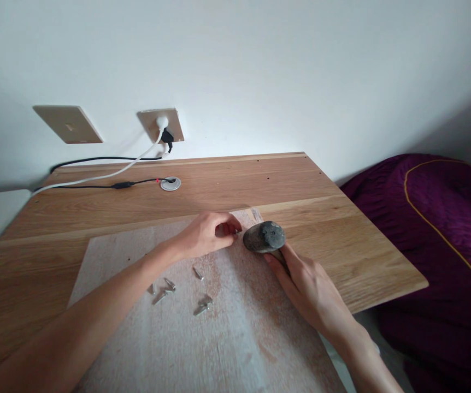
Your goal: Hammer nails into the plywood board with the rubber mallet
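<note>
My left hand [208, 233] is closed in a pinch near the far edge of a pale worn board [219, 327], its fingertips pressed on something small I cannot make out. My right hand [305, 286] grips the wooden handle of a hammer [265, 237], whose dark round head hovers just to the right of the left fingertips, almost touching them. Several small metal screws or nails [182, 289] lie loose on the board, nearer to me than the left hand.
The board lies on a wooden desk [342, 229] set against a white wall. A cable grommet [170, 183] with black and white cables sits at the back left, below a wall socket [162, 125]. A purple cushion or bedding [444, 245] lies to the right.
</note>
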A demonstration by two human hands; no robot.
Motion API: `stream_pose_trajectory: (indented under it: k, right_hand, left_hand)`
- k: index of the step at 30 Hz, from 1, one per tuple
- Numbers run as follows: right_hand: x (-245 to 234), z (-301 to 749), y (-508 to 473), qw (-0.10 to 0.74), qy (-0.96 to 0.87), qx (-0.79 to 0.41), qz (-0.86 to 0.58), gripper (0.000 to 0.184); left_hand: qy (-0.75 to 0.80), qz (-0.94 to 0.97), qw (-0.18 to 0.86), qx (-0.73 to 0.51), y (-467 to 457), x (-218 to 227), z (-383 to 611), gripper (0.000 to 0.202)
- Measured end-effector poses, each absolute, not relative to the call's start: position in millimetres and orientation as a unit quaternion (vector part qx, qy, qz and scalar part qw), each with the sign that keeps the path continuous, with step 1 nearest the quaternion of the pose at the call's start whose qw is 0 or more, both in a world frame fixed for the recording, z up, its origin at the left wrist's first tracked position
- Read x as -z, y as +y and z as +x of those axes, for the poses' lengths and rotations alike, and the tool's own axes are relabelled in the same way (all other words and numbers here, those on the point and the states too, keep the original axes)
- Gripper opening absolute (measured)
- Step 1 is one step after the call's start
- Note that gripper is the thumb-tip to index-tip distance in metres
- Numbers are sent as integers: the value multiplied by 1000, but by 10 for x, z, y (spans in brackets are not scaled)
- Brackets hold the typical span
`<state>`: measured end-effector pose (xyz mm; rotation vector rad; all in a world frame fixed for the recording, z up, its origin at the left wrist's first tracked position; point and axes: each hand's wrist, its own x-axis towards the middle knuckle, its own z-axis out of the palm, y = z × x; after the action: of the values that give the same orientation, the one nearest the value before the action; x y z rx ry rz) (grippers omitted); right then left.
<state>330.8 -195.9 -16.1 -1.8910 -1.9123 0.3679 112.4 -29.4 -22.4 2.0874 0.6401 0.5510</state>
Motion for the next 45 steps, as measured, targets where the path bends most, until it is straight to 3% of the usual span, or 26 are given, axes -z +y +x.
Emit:
stream_pose_trajectory:
  k: [16, 33, 45]
  right_hand:
    - [171, 3309, -1959, 200, -687, -132, -686, 31]
    - [148, 3292, -1952, 192, -682, -126, -694, 36]
    - [153, 3295, -1959, 193, -688, -114, -690, 34]
  left_hand:
    - [273, 851, 376, -245, -318, 300, 1166, 18]
    - [267, 843, 391, -257, -350, 319, 1176, 29]
    - [280, 865, 338, -241, -335, 328, 1186, 16]
